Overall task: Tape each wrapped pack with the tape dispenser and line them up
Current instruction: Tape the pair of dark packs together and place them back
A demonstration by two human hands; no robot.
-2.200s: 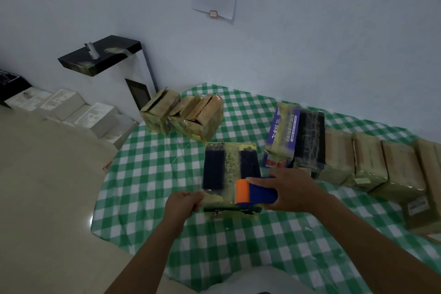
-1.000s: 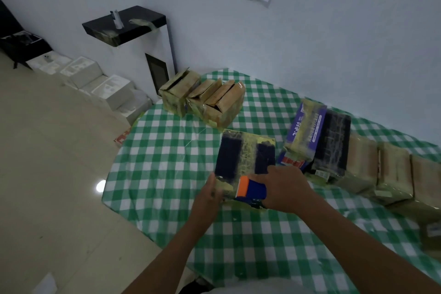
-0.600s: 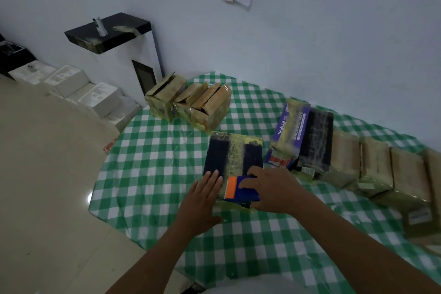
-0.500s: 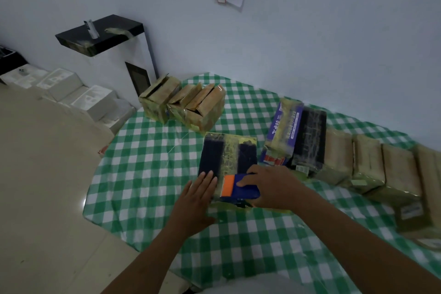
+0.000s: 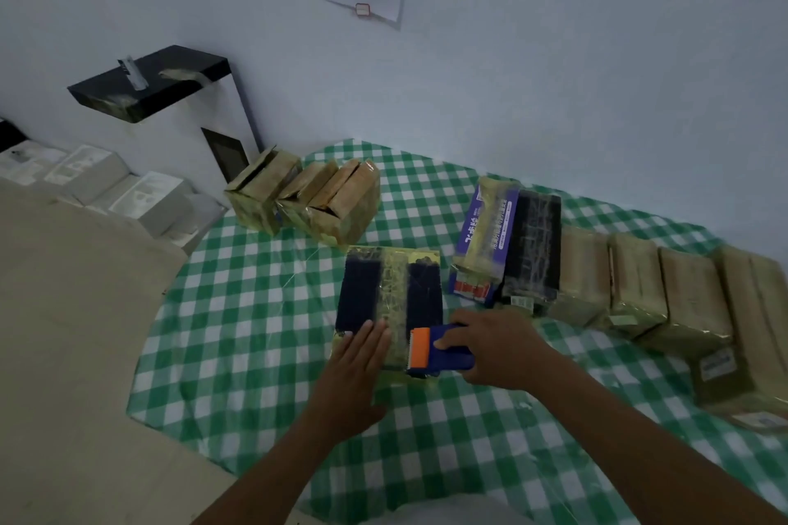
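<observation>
A flat wrapped pack (image 5: 390,290) with two dark bands and a yellowish middle strip lies on the green checked tablecloth (image 5: 256,311). My left hand (image 5: 356,371) presses flat on its near left corner, fingers straight. My right hand (image 5: 494,347) grips a blue tape dispenser (image 5: 439,350) with an orange blade end, set on the pack's near right corner. A row of wrapped packs (image 5: 639,290) stands along the right, starting with a purple one (image 5: 486,239) and a black one (image 5: 535,247).
Three tan wrapped packs (image 5: 307,196) stand in a cluster at the table's far left. The table's left edge drops to a beige floor (image 5: 64,311). White boxes (image 5: 119,188) and a black-topped stand (image 5: 153,85) sit by the wall.
My left hand released its grip on the pack's near edge and now lies flat on the pack. The dispenser stays at the near right corner in my right hand.
</observation>
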